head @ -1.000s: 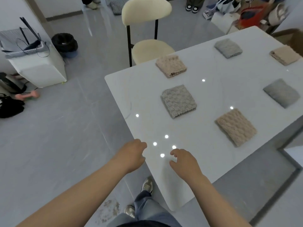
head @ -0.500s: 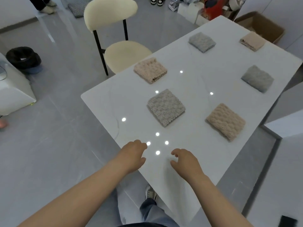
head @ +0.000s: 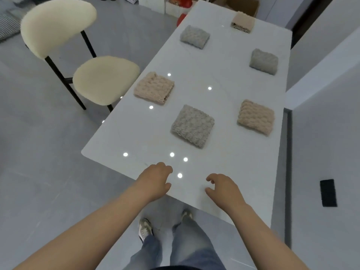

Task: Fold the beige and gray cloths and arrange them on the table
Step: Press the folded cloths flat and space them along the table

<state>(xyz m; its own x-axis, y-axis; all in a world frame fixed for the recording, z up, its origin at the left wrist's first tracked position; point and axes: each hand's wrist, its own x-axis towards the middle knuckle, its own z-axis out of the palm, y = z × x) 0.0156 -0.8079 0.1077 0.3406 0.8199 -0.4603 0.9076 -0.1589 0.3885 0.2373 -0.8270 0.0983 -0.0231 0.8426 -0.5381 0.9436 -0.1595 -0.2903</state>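
Observation:
Several folded cloths lie apart on the white table (head: 229,168). Nearest me is a gray cloth (head: 192,126), with a beige cloth (head: 154,88) to its left and another beige cloth (head: 256,117) to its right. Farther back lie two gray cloths (head: 194,37) (head: 263,61) and a beige cloth (head: 242,22) at the far end. My left hand (head: 155,180) hovers over the table's near edge, fingers loosely curled, holding nothing. My right hand (head: 224,189) is beside it, fingers apart and empty. Both hands are well short of the nearest gray cloth.
A cream chair (head: 87,61) with black legs stands at the table's left side. A cardboard box (head: 241,4) and red items sit past the far end. A white wall (head: 327,94) runs close along the right side. My legs and shoes (head: 145,228) are below the near edge.
The view has swung to the right, so the table now runs straight away from me. My hands have kept their pose over the near edge, a little farther apart.

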